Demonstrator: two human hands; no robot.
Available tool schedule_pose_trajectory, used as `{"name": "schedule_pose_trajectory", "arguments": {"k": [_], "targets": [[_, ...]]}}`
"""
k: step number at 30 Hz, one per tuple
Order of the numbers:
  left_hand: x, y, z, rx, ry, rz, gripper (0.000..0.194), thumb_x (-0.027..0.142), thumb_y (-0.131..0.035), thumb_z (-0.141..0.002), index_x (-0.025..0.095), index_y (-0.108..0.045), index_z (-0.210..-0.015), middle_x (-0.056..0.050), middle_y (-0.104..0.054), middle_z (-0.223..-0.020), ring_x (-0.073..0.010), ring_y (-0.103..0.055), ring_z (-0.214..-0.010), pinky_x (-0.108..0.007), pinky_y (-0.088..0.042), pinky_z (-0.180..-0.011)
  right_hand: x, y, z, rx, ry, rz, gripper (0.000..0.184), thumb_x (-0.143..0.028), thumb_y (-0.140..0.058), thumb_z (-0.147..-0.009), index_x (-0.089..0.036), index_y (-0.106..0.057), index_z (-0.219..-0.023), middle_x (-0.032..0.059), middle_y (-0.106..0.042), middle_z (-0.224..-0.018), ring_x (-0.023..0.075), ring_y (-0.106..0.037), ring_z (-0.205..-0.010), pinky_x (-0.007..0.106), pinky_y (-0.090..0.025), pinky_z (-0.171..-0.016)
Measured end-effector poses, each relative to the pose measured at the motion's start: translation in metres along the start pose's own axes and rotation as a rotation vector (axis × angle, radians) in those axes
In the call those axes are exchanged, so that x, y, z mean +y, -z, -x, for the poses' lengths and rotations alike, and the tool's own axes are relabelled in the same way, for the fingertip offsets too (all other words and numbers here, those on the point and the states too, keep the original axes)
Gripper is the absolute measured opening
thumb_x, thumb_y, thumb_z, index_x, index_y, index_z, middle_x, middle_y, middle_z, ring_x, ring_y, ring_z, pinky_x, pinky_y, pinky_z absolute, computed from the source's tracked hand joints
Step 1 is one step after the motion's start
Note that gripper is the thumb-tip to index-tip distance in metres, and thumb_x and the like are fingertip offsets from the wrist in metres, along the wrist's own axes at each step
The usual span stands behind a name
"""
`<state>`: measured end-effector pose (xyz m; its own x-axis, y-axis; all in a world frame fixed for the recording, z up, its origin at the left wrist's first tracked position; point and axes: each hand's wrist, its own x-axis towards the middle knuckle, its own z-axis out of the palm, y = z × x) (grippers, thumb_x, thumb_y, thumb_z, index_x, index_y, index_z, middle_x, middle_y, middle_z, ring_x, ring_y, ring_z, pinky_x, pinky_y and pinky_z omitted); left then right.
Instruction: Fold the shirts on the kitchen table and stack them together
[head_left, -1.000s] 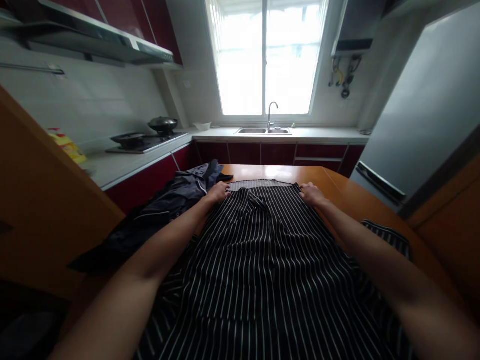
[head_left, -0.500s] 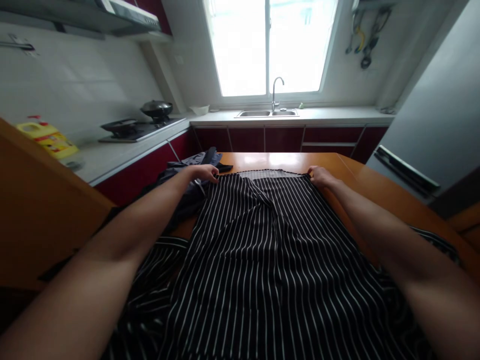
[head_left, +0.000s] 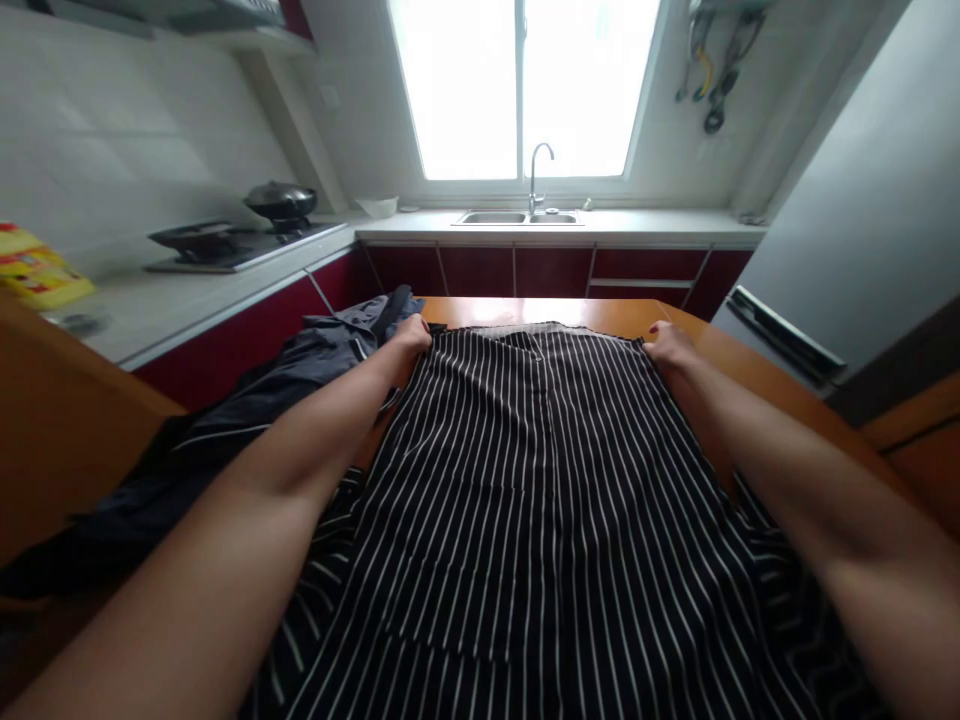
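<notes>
A black cloth with thin white stripes lies spread flat over an orange wooden table. My left hand pinches the cloth's far left corner, fingers closed on the fabric. My right hand grips the far right corner in the same way. Both arms stretch forward along the cloth's two sides. The far edge of the cloth is pulled taut between the hands.
A dark grey garment lies bunched on the table's left side. Beyond are a counter with a sink and tap, a stove with pans, a yellow bottle and a grey fridge at right.
Both hands have moved apart along the far edge, drawing the cloth wider and flatter; the wrinkle in its middle is gone. The view has tilted down slightly.
</notes>
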<state>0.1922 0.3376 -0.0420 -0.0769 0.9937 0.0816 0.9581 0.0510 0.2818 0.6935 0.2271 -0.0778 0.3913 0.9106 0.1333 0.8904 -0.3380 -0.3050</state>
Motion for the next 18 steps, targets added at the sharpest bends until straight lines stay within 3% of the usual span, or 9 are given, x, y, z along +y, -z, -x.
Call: {"name": "schedule_pose_trajectory", "arguments": {"k": [3, 5, 8, 10, 13, 18], "targets": [[0.024, -0.011, 0.009, 0.104, -0.045, -0.028, 0.044, 0.025, -0.078, -0.077, 0.011, -0.063, -0.115, -0.021, -0.064, -0.123, -0.0380, -0.053, -0.124, -0.047, -0.045, -0.101, -0.015, -0.012, 0.012, 0.095, 0.010, 0.041, 0.046, -0.032, -0.056, -0.093, -0.012, -0.058, -0.134, 0.0215, -0.058, -0.133, 0.0329, -0.053, -0.123, 0.043, -0.044, -0.099], [0.045, -0.017, 0.016, 0.128, -0.187, -0.012, 0.037, 0.029, -0.068, -0.086, 0.014, -0.064, -0.120, -0.020, -0.061, -0.129, -0.0359, -0.053, -0.127, -0.045, -0.043, -0.105, -0.035, -0.019, 0.021, 0.124, 0.074, 0.047, 0.045, -0.034, -0.050, -0.095, -0.013, -0.059, -0.134, 0.0210, -0.055, -0.137, 0.0353, -0.048, -0.127, 0.047, -0.043, -0.102], [0.081, -0.030, 0.020, 0.058, -0.382, 0.029, 0.026, 0.034, -0.057, -0.094, 0.019, -0.072, -0.109, -0.012, -0.069, -0.120, -0.0264, -0.062, -0.114, -0.032, -0.045, -0.102, -0.071, -0.032, 0.038, 0.061, 0.209, 0.019, 0.045, -0.037, -0.043, -0.097, -0.016, -0.060, -0.133, 0.0184, -0.053, -0.142, 0.0348, -0.046, -0.129, 0.050, -0.041, -0.105], [0.102, -0.041, 0.017, -0.002, -0.416, 0.040, 0.024, 0.037, -0.060, -0.093, 0.020, -0.075, -0.102, -0.009, -0.074, -0.110, -0.0228, -0.066, -0.106, -0.028, -0.047, -0.097, -0.092, -0.042, 0.050, 0.021, 0.266, 0.013, 0.047, -0.040, -0.041, -0.099, -0.018, -0.059, -0.136, 0.0167, -0.048, -0.149, 0.0343, -0.042, -0.134, 0.052, -0.037, -0.109], [0.125, -0.059, 0.007, -0.064, -0.413, 0.055, 0.020, 0.037, -0.070, -0.087, 0.019, -0.076, -0.094, -0.009, -0.076, -0.099, -0.0235, -0.068, -0.099, -0.029, -0.049, -0.092, -0.109, -0.057, 0.063, -0.002, 0.275, 0.017, 0.050, -0.042, -0.036, -0.100, -0.019, -0.056, -0.140, 0.0146, -0.041, -0.157, 0.0325, -0.035, -0.142, 0.054, -0.030, -0.115], [0.142, -0.084, -0.002, -0.052, -0.390, 0.123, 0.016, 0.031, -0.079, -0.081, 0.018, -0.077, -0.089, -0.011, -0.074, -0.094, -0.0287, -0.066, -0.102, -0.038, -0.048, -0.096, -0.109, -0.067, 0.067, -0.032, 0.290, 0.000, 0.054, -0.045, -0.031, -0.101, -0.020, -0.052, -0.145, 0.0134, -0.037, -0.160, 0.0302, -0.029, -0.148, 0.053, -0.020, -0.119]]}}
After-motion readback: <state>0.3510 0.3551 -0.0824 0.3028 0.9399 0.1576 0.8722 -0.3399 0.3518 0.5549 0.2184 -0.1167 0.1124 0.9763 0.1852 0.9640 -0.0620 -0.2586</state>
